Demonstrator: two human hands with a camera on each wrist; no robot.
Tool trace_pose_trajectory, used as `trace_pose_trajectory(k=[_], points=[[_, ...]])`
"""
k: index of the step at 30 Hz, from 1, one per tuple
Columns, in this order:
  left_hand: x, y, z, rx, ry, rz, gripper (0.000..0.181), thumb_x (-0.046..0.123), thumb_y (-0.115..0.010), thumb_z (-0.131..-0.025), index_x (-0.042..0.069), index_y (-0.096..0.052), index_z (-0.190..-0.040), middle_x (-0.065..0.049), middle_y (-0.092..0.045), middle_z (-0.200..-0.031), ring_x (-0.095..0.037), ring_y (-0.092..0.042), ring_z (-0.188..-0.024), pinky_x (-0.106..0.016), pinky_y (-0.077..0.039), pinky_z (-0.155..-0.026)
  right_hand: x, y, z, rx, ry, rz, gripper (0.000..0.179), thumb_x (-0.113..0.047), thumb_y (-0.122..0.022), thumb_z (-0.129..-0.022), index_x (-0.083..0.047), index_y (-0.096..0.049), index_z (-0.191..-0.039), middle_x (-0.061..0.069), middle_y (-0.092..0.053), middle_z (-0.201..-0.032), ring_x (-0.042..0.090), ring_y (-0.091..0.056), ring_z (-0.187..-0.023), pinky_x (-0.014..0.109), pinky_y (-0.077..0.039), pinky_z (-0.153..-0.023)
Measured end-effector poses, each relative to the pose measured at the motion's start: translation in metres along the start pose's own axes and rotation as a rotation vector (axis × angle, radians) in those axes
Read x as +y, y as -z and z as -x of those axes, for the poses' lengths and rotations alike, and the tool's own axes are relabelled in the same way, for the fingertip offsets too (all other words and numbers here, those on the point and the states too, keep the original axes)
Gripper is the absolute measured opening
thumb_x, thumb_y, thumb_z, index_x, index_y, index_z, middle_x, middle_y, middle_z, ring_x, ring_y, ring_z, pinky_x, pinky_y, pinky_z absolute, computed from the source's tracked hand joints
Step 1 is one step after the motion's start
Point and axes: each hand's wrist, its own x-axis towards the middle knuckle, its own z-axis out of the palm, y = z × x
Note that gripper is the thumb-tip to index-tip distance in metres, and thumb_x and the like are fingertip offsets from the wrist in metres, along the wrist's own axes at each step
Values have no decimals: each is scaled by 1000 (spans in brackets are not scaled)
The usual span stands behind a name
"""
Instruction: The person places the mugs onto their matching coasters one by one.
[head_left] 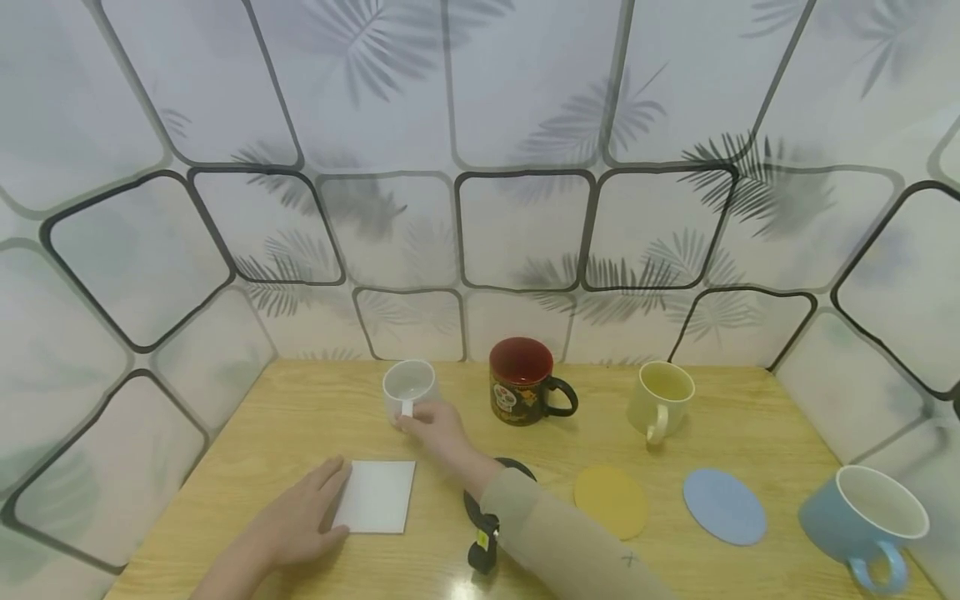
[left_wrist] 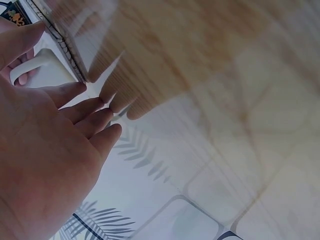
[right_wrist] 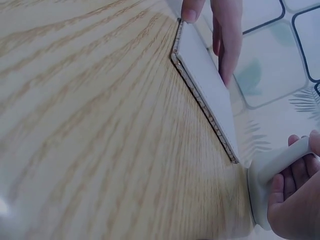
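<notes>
Fingers (right_wrist: 298, 172) of the right hand (head_left: 442, 427) grip the handle (head_left: 407, 407) of the white mug (head_left: 409, 387), at its 6 o'clock. Toward 7 o'clock from that mug lies a white square coaster (head_left: 378, 497); the left hand (head_left: 300, 508), fingers fairly straight, rests against its 9 o'clock edge. A black object (head_left: 482, 557) sits partly under the right sleeve (head_left: 562, 533). Dark red mug (head_left: 517, 392) and yellow mug (head_left: 660, 400) stand at the white mug's 3 o'clock. From the yellow mug, a yellow disc (head_left: 611, 502) lies at 7 o'clock, a blue disc (head_left: 724, 506) at 5, a blue mug (head_left: 847, 521) at 4.
</notes>
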Motion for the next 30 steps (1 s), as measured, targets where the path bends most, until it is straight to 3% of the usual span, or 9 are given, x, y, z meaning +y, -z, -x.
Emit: trace_pose_trajectory(k=[7,17,25,30], points=[[2,0,1,3,2,-12,86,37,-81,-87,-9,-49,-152,-33,-44,-160,-52,-47,-147,-65,-42,-120,1,1,2,0,-10,-27,22,-23,-78,-95,-2,-82,-99,12,-78,-121,25,-61,-120,56,-46,-113],[2,-3,1,11,-5,-92,87,41,-78,-87,-8,-48,-153,-32,-46,-160,-50,-47,-148,-63,-41,-122,-3,3,5,-1,-11,-58,22,-22,-78,-96,0,-83,-98,13,-77,-121,21,-59,-113,37,-46,-97],[2,-3,1,8,-12,-100,88,42,-77,-88,-9,-48,-152,-32,-46,-160,-50,-46,-149,-63,-40,-123,-9,2,17,-3,-46,-91,21,-21,-81,-93,-1,-83,-95,11,-79,-121,24,-62,-120,52,-46,-112],[2,-3,1,8,-12,-104,87,42,-76,-88,-10,-47,-152,-32,-46,-160,-50,-46,-148,-63,-40,-123,-12,0,24,-13,-43,-107,20,-20,-81,-93,0,-83,-96,9,-79,-120,20,-63,-114,48,-48,-110]])
